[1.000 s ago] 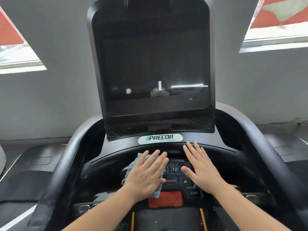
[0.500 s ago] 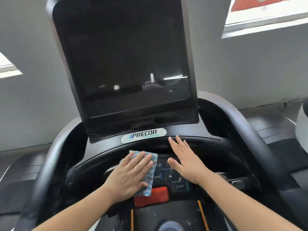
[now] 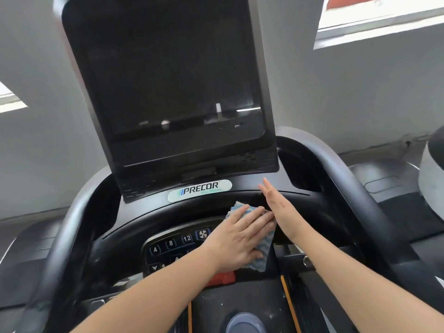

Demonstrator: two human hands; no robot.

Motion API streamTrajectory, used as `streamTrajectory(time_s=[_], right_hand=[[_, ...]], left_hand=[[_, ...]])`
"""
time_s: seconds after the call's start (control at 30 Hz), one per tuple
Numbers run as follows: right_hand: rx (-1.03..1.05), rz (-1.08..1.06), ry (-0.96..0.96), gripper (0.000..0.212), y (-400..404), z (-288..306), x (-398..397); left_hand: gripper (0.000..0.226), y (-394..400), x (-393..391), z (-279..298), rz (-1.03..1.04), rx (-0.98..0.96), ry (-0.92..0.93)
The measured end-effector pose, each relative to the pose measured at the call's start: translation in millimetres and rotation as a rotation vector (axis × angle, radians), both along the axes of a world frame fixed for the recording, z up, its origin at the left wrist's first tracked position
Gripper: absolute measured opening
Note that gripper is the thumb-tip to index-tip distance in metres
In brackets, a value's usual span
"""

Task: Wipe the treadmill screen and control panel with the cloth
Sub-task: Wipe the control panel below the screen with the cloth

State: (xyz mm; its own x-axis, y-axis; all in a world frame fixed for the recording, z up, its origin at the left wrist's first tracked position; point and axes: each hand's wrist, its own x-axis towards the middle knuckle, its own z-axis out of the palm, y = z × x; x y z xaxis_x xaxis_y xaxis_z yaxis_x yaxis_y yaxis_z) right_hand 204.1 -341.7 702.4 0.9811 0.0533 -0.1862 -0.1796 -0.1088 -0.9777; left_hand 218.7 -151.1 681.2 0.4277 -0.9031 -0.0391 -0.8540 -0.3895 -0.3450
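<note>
A tall dark treadmill screen (image 3: 168,80) rises over a curved black console. Below it lies the control panel (image 3: 170,246) with numbered buttons 4, 8, 12 and a fan key. My left hand (image 3: 240,239) lies flat, fingers together, pressing a blue and white cloth (image 3: 263,251) onto the panel's right part. My right hand (image 3: 278,207) is just right of it, fingers straight and held edge-up, touching the console rim with nothing in it. A red stop button (image 3: 224,277) peeks out under my left wrist.
A white PRECOR label (image 3: 199,189) sits under the screen. Thick black handrails (image 3: 355,195) curve round both sides. Neighbouring treadmill decks lie left and right, with a grey machine post (image 3: 432,179) at the right edge. A grey wall with windows stands behind.
My left hand has slid the cloth rightward across the panel, uncovering the number buttons. My right hand has moved off the buttons, right and up to the console rim. The view has shifted.
</note>
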Motion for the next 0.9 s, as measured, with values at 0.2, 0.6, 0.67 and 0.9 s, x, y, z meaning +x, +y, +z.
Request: streamTrajectory(time_s=[0.2, 0.6, 0.67, 0.9], right_hand=[[-0.092, 0.032, -0.011, 0.084, -8, 0, -4], [-0.242, -0.028, -0.045, 0.075, -8, -1, -6], [-0.234, -0.023, -0.035, 0.074, 2, 1, -4], [-0.356, 0.092, -0.008, 0.077, 34, -19, -5]], left_hand=[[0.074, -12, 1, 3, -0.081, 0.084, -0.036], [0.067, 56, 17, 8, -0.074, 0.028, -0.050], [0.066, 101, 17, 6, -0.009, -0.010, -0.043], [0.069, 230, -20, -14, 0.152, -0.074, -0.130]])
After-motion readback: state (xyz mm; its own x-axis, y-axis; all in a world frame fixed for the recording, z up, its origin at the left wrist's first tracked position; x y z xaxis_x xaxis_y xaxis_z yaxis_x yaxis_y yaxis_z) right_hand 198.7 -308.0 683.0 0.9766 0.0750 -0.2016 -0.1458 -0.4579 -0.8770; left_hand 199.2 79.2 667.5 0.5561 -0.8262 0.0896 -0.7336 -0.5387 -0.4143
